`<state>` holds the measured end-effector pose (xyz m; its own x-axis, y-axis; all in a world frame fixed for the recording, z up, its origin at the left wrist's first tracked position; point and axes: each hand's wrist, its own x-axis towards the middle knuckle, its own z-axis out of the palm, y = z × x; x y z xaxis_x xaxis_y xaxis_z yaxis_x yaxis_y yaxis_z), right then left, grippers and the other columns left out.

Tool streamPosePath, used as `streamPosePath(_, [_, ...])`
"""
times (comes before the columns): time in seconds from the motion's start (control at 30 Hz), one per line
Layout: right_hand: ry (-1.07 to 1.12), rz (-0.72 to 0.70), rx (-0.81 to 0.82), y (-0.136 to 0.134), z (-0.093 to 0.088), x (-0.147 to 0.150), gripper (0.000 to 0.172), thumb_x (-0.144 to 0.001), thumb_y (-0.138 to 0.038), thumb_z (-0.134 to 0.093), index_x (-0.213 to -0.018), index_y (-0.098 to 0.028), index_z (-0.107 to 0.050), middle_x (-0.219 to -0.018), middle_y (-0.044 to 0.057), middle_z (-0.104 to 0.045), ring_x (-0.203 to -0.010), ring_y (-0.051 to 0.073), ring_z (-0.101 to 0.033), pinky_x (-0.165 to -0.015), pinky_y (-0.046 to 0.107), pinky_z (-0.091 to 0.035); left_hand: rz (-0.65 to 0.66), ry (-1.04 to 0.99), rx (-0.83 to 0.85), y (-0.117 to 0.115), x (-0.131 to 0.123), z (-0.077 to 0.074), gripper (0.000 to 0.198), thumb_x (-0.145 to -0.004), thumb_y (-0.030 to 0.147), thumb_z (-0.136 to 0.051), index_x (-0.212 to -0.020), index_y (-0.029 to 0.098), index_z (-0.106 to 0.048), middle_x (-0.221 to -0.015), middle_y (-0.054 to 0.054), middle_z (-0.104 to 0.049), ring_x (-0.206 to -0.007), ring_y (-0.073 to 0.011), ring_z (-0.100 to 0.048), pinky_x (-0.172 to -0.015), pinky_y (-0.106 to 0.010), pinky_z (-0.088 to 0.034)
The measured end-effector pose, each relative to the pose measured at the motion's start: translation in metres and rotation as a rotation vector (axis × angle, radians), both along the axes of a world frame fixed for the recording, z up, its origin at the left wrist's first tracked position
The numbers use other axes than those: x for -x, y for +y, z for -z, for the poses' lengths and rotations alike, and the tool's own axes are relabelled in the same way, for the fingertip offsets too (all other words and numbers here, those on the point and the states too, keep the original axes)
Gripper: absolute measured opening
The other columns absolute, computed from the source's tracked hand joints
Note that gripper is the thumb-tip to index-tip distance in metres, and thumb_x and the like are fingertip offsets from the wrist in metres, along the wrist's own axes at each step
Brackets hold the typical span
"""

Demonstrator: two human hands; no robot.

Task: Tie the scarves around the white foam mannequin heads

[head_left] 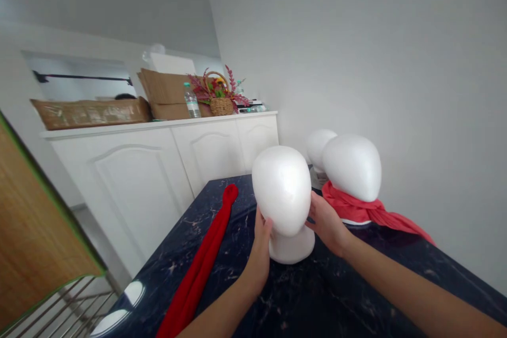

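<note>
A smooth, glossy white, egg-shaped foam-looking mannequin head [281, 190] with a flared neck base is being held, roughly upright, at the centre of a dark navy, white-veined, marble-patterned tabletop [309, 301]. It is being cupped low down between two bare hands, which are being kept apart by its width. The left hand [260, 245] is being pressed to it at seven o'clock, with the thumb being laid near the join of head and neck. The right hand [327, 224] is being set against it at four o'clock, its fingertips being partly hidden behind the curve.

Taking that head as the dial's centre, a long, narrow bright-red cloth scarf [206, 253] is being stretched along the tabletop from nine o'clock to between seven and eight. Between two and three o'clock, a second smooth white head [352, 163] is being encircled at the neck by a coral-red cloth scarf [350, 202], whose loose end is being trailed toward four o'clock. A third white head [318, 148] is being partly covered by the second, between one and two o'clock.

Toward ten o'clock, a brown wicker flower basket [222, 106], a clear plastic bottle with a teal cap [192, 103] and brown cardboard boxes [95, 113] are being supported by a white panelled cabinet [214, 145].
</note>
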<state>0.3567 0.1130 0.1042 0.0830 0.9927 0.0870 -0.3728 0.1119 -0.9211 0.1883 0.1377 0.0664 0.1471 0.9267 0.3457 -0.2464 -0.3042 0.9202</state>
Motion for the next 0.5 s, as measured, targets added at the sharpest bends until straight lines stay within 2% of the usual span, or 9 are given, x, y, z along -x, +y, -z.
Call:
streamPosePath(0.13, [0.010,-0.009,-0.010,0.001,0.016,-0.002,0.044,-0.094,-0.060,-0.041,-0.126,-0.036,-0.061,-0.138,-0.002,-0.058,-0.125,0.024,-0.048,-0.105,0.046,-0.033,-0.044,0.023,0.026,-0.002,-0.002,0.012,0.080,-0.082,0.069,-0.055,-0.150,0.034,-0.032,-0.164,-0.003,-0.021,-0.151,-0.0288,-0.019,-0.122,-0.043,-0.027])
streamPosePath(0.2, [0.018,-0.005,-0.028,0.001,0.020,-0.002,0.044,-0.093,-0.061,-0.043,-0.125,-0.036,-0.062,-0.138,-0.002,-0.059,-0.126,0.023,-0.048,-0.106,0.045,-0.034,-0.025,0.041,0.010,0.000,0.001,0.018,0.080,-0.081,0.069,-0.055,-0.150,0.033,-0.032,-0.163,-0.004,-0.022,-0.151,-0.0292,-0.021,-0.121,-0.043,-0.029])
streamPosePath(0.27, [0.026,0.007,-0.024,0.000,0.022,-0.002,0.043,-0.093,-0.060,-0.044,-0.123,-0.035,-0.063,-0.135,-0.002,-0.060,-0.124,0.023,-0.050,-0.106,0.044,-0.034,0.011,0.047,-0.013,0.002,0.006,0.024,0.086,-0.079,0.070,-0.057,-0.150,0.030,-0.031,-0.162,-0.007,-0.025,-0.149,-0.0308,-0.025,-0.120,-0.044,-0.031])
streamPosePath(0.37, [0.068,0.052,0.040,-0.003,0.022,-0.004,0.043,-0.092,-0.058,-0.049,-0.122,-0.031,-0.062,-0.128,0.001,-0.064,-0.119,0.023,-0.055,-0.104,0.041,-0.038,-0.017,0.106,-0.007,0.006,0.023,0.027,0.097,-0.073,0.070,-0.060,-0.151,0.022,-0.029,-0.156,-0.015,-0.033,-0.143,-0.0348,-0.036,-0.117,-0.048,-0.033])
streamPosePath(0.43, [0.112,0.125,0.082,-0.004,0.023,-0.009,0.043,-0.090,-0.056,-0.052,-0.121,-0.028,-0.060,-0.121,0.004,-0.066,-0.114,0.023,-0.058,-0.100,0.039,-0.044,-0.114,0.200,-0.009,0.013,0.041,0.022,0.085,-0.080,0.063,-0.053,-0.151,0.022,-0.029,-0.152,-0.015,-0.038,-0.140,-0.0322,-0.040,-0.117,-0.049,-0.032])
streamPosePath(0.5, [0.135,0.210,0.090,-0.003,0.025,-0.016,0.041,-0.088,-0.053,-0.056,-0.119,-0.027,-0.060,-0.111,0.004,-0.067,-0.107,0.022,-0.060,-0.092,0.035,-0.049,-0.247,0.329,-0.077,0.033,0.061,0.011,0.069,-0.088,0.049,-0.045,-0.150,0.023,-0.030,-0.150,-0.013,-0.040,-0.139,-0.0275,-0.041,-0.118,-0.048,-0.031])
